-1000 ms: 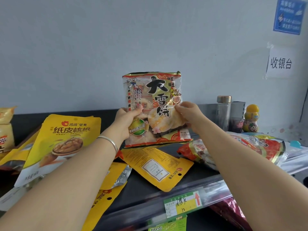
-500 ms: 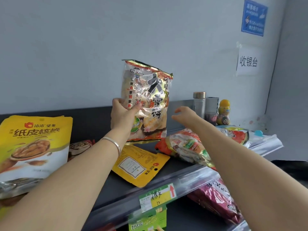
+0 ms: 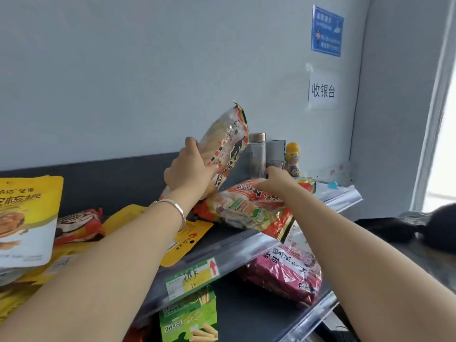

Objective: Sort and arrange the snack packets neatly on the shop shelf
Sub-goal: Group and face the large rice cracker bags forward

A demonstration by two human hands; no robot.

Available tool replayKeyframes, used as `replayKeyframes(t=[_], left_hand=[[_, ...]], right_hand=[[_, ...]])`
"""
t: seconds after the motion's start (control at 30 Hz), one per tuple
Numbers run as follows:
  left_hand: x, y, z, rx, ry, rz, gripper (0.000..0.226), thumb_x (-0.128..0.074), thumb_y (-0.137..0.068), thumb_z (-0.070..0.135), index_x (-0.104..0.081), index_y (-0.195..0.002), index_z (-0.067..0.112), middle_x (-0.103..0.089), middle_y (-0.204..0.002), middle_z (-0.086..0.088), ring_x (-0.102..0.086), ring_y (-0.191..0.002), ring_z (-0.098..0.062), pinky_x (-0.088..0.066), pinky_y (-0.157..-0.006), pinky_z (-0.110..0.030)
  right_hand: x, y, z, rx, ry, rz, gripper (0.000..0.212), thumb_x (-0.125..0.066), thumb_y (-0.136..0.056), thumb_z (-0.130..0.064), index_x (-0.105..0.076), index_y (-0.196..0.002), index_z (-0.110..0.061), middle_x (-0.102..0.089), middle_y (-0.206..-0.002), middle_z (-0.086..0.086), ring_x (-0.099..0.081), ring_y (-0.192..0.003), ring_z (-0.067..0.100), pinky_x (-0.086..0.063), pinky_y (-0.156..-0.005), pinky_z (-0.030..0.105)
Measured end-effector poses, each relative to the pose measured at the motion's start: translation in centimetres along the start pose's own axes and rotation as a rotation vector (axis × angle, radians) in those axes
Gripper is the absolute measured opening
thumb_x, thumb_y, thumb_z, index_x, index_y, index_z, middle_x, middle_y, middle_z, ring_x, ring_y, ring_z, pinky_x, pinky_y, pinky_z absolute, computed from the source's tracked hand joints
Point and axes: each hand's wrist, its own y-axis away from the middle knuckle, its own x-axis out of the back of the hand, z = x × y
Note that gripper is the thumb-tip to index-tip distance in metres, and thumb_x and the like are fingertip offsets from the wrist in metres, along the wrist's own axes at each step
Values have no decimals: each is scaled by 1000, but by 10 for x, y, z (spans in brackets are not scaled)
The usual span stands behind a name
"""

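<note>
My left hand [image 3: 190, 172] grips a rice cracker packet [image 3: 228, 141] and holds it upright and tilted at the back of the dark top shelf [image 3: 237, 239]. My right hand [image 3: 277, 181] grips the far edge of a red rice cracker packet [image 3: 246, 208] lying flat on the shelf to the right. A yellow walnut pouch [image 3: 27, 218] stands at the left. Another yellow pouch [image 3: 187, 239] lies flat under my left forearm, and a small red-and-brown packet [image 3: 79, 225] lies between them.
A clear bottle [image 3: 257, 154], a grey box [image 3: 275, 150] and a yellow-capped drink bottle [image 3: 292, 159] stand at the back right of the shelf. On the shelf below lie a magenta packet [image 3: 283, 270] and a green snack box [image 3: 190, 317]. Paper signs hang on the wall.
My right hand let go of the upright rice cracker packet and moved right onto the red packet lying flat. My left hand carried the upright packet right and back, turning it edge-on.
</note>
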Motion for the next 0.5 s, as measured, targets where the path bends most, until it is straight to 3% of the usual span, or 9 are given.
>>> replayKeyframes(t=[0.13, 0.2, 0.3, 0.37, 0.43, 0.5], left_hand=[[-10, 12, 12, -91, -97, -4, 56, -65, -81, 45, -34, -121, 21, -60, -116, -3, -58, -102, -31, -39, -73, -38], [-14, 16, 11, -100, -109, 8, 58, -65, -81, 47, -35, -124, 22, -59, -120, -4, -57, -104, -31, -36, -73, -37], [-14, 19, 9, -87, -107, 4, 60, -64, -82, 48, -34, -127, 22, -57, -125, -4, -56, -107, -32, -39, -75, -39], [-13, 19, 8, -75, -104, -9, 61, -64, -82, 48, -34, -128, 22, -55, -127, -4, -55, -109, -32, -40, -76, -39], [-13, 19, 6, -58, -102, -21, 62, -64, -81, 49, -34, -128, 22, -54, -129, -4, -55, -110, -32, -42, -77, -40], [-14, 19, 4, -40, -98, -33, 64, -65, -81, 49, -34, -129, 22, -53, -129, -4, -55, -111, -32, -44, -79, -43]], right_hand=[[-1, 6, 22, -223, 7, 69, 68, -65, -78, -46, -39, -135, -20, -27, -145, 14, -39, -127, 40, -37, -102, 56], [0, 7, 29, -324, -70, 101, 73, -70, -76, -47, -39, -135, -17, -19, -148, 15, -31, -133, 41, -34, -105, 54], [-1, 4, 34, -438, -277, 138, 64, -70, -82, -31, -40, -135, -11, -9, -151, 19, -39, -127, 41, -41, -102, 44], [2, 5, 30, -485, -411, 193, 64, -69, -82, -22, -38, -136, -11, 0, -153, 21, -48, -121, 42, -45, -101, 44], [8, 7, 24, -512, -559, 264, 64, -69, -84, -19, -35, -138, -10, -2, -154, 23, -50, -116, 37, -43, -102, 40], [12, 5, 19, -542, -753, 298, 66, -69, -85, -22, -33, -137, -7, -21, -150, 24, -47, -101, 31, -43, -95, 37]])
